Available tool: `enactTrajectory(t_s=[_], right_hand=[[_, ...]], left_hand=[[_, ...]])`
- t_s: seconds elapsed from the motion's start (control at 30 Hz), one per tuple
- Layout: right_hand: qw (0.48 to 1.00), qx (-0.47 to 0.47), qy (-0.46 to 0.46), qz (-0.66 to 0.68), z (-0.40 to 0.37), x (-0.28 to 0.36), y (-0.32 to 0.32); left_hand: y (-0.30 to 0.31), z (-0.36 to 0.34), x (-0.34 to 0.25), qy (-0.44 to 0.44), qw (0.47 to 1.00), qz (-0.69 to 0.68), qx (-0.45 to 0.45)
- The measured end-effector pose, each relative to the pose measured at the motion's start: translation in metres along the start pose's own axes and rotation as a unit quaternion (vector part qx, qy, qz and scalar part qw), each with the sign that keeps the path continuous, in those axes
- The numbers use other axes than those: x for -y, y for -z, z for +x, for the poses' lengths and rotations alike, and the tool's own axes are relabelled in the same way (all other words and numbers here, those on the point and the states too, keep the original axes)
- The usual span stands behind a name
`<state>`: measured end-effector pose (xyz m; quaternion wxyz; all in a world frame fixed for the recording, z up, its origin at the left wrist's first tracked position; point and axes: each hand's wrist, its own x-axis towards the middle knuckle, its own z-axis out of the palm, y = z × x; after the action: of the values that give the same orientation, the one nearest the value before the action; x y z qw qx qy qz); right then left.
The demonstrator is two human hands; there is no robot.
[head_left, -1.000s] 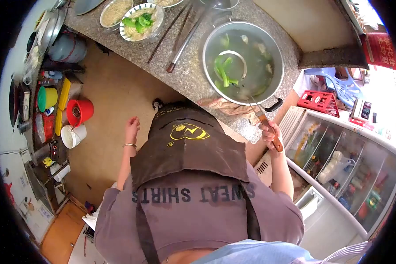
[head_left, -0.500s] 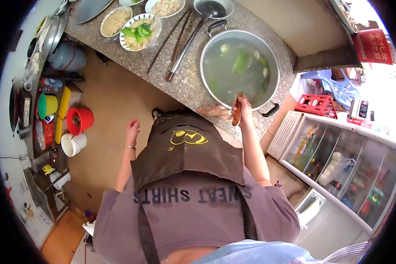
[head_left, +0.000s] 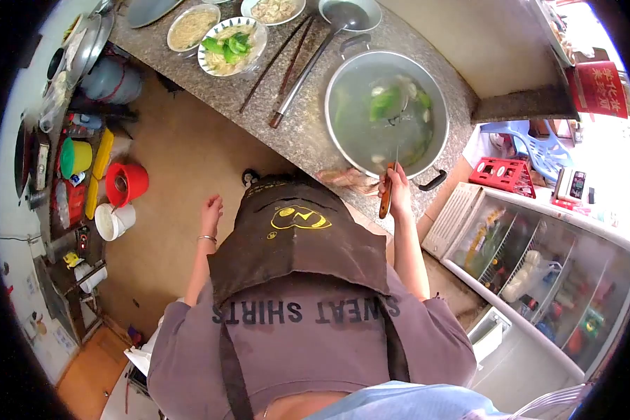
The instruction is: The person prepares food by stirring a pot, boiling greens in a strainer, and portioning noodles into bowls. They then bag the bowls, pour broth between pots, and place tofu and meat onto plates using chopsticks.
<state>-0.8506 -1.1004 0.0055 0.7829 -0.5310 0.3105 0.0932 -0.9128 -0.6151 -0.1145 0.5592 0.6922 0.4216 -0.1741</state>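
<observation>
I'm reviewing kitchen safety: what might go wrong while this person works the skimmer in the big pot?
1. The big pot of broth sits close to the edge of the counter, with one handle past it; a bump might slide or tip it.
2. The right hand grips the wooden-handled skimmer close to the rim, so broth may splash onto it.
3. The left hand hangs free, so nothing steadies the pot.

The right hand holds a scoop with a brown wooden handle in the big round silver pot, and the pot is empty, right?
No. The head view shows the big round silver pot holds clear broth with green leaves. The right hand does hold the brown wooden-handled scoop in it.
</observation>
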Motion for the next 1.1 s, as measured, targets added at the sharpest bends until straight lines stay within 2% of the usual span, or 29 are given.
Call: enactTrajectory(t_s=[0.23,0.3,0.4,0.47,0.57,0.6,0.63,0.7,0.77,0.83,0.97,1.03,1.1], right_hand=[[0.993,-0.067,-0.017,0.098,0.01,-0.007,0.024],[0.996,-0.05,-0.017,0.074,0.005,-0.013,0.018],[0.991,-0.061,-0.045,0.107,-0.007,-0.014,0.014],[0.972,0.025,-0.031,0.233,-0.013,-0.02,0.018],[0.974,0.002,-0.019,0.226,-0.024,-0.017,0.018],[0.985,-0.048,-0.025,0.166,-0.026,-0.014,0.017],[0.985,-0.048,-0.024,0.166,-0.031,-0.006,0.011],[0.993,-0.105,-0.019,0.056,-0.04,0.008,0.0],[0.994,-0.11,-0.004,0.008,-0.038,0.0,0.009],[0.985,-0.142,0.023,-0.096,-0.04,0.001,0.009],[0.993,-0.107,0.014,0.05,-0.044,0.017,0.028],[0.976,-0.021,0.003,0.216,-0.044,0.018,0.043],[0.965,0.021,0.014,0.261,-0.054,0.024,0.044]], left_hand=[[-0.007,0.0,-0.013,-0.017,1.0,0.008,0.009],[-0.006,0.002,-0.012,-0.016,1.0,0.015,0.019],[-0.008,-0.001,-0.013,-0.015,1.0,0.018,0.004],[-0.008,-0.004,-0.014,-0.014,1.0,0.017,0.003],[-0.007,0.0,-0.011,-0.011,1.0,0.015,0.004],[-0.007,0.001,-0.009,-0.01,1.0,0.016,0.007],[-0.007,0.001,-0.009,-0.01,1.0,0.016,0.008],[-0.007,0.002,-0.01,-0.011,1.0,0.02,0.009],[-0.008,0.002,-0.011,-0.012,1.0,0.019,0.008],[-0.009,0.003,-0.01,-0.012,1.0,0.017,0.008],[-0.008,0.0,-0.01,-0.015,1.0,0.018,0.015],[-0.008,0.001,-0.01,-0.019,0.999,0.013,0.023],[-0.009,0.003,-0.009,-0.023,0.999,0.016,0.02]])
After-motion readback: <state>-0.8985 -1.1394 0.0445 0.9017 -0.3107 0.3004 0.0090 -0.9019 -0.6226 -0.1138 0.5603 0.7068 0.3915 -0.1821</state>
